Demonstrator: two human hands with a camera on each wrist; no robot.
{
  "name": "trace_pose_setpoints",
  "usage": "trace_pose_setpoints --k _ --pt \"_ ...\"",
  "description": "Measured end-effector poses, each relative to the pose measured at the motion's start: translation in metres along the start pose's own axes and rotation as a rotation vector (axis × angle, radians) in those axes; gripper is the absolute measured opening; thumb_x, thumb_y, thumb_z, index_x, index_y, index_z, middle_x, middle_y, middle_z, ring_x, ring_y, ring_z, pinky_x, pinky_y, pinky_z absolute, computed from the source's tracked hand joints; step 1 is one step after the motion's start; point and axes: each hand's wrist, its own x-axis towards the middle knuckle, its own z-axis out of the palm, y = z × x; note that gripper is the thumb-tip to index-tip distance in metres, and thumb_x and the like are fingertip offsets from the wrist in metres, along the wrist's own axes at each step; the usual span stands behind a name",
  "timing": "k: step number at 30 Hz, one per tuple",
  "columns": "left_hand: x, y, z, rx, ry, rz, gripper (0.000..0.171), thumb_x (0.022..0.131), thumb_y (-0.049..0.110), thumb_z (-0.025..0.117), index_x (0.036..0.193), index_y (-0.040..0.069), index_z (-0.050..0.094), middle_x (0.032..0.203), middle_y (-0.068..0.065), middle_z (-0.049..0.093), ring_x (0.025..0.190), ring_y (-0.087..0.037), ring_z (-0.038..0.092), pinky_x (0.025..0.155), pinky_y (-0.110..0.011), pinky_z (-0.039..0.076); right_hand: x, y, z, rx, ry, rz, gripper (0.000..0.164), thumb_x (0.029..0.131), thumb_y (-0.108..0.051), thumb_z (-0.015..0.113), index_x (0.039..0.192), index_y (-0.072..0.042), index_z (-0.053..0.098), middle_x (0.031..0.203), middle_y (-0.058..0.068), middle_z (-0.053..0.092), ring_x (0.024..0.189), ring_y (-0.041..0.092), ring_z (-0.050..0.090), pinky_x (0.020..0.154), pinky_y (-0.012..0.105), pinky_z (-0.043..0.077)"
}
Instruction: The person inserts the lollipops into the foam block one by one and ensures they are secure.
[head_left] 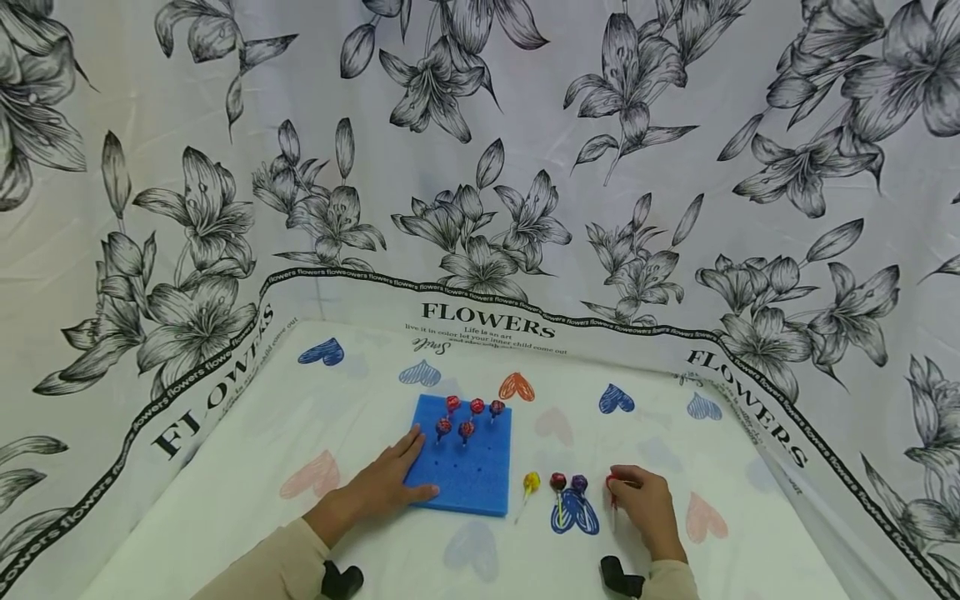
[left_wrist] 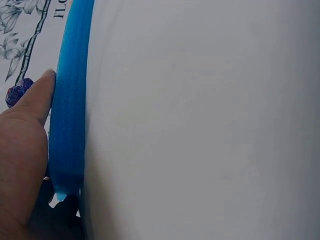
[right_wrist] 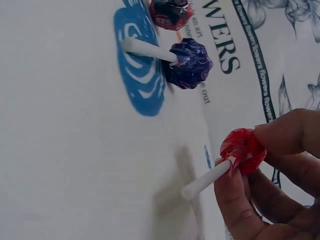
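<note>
On the left edge and top of a blue foam block [head_left: 468, 492] rests my left hand [head_left: 378, 483], its fingers stretched out. Several red and dark-wrapped lollipops [head_left: 477, 406] stand in the block's far part, and small holes show nearer me. My right hand [head_left: 647, 508] pinches a red lollipop [right_wrist: 243, 150] by its wrapped head, with the white stick pointing down and free. Left of that hand lie a purple lollipop [head_left: 579, 482], a dark red lollipop [head_left: 558, 481] and a yellow lollipop [head_left: 531, 482]. In the left wrist view, the block's side and part of the left hand show.
A white cloth [head_left: 390, 550] printed with hearts covers the table. Behind and at both sides hangs a curtain [head_left: 517, 100] with black flower drawings and lettering. Two black objects [head_left: 621, 577] sit by the wrists at the lower edge.
</note>
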Motion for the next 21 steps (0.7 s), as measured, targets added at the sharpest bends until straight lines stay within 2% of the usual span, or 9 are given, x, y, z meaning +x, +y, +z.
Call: trace_pose_setpoints --k 5,10,15,21 --pt "0.001 0.0 -0.001 0.007 0.014 0.006 0.103 0.079 0.066 0.063 0.154 0.01 0.021 0.161 -0.006 0.01 0.142 -0.036 0.017 0.107 -0.057 0.025 0.0 -0.013 -0.01 0.135 0.048 -0.027 0.031 0.09 -0.009 0.066 0.119 0.004 0.065 0.106 0.014 0.067 0.088 0.019 0.065 0.073 0.016 0.05" --pt "0.002 -0.001 -0.001 0.011 0.018 0.012 0.103 0.079 0.067 0.063 0.155 0.01 0.021 0.161 -0.006 0.01 0.142 -0.036 0.017 0.107 -0.056 0.025 -0.001 -0.028 -0.015 0.27 0.092 -0.029 0.029 0.092 -0.01 0.066 0.119 -0.001 0.064 0.111 0.013 0.064 0.093 0.017 0.061 0.078 0.016 0.049" --pt "0.001 -0.002 0.001 0.007 0.004 0.008 0.104 0.079 0.068 0.062 0.155 0.011 0.02 0.161 -0.005 0.009 0.142 -0.036 0.016 0.107 -0.056 0.025 -0.003 -0.042 -0.014 0.388 0.136 -0.116 0.025 0.09 -0.006 0.068 0.115 0.0 0.067 0.109 0.014 0.065 0.094 0.017 0.063 0.081 0.019 0.051" --pt "0.001 -0.003 0.004 0.005 0.009 0.02 0.104 0.078 0.069 0.061 0.154 0.01 0.022 0.161 -0.006 0.011 0.142 -0.036 0.018 0.107 -0.056 0.025 -0.003 -0.066 -0.01 0.491 0.146 -0.211 0.026 0.09 -0.007 0.07 0.115 0.001 0.067 0.111 0.015 0.064 0.098 0.021 0.063 0.084 0.022 0.051"
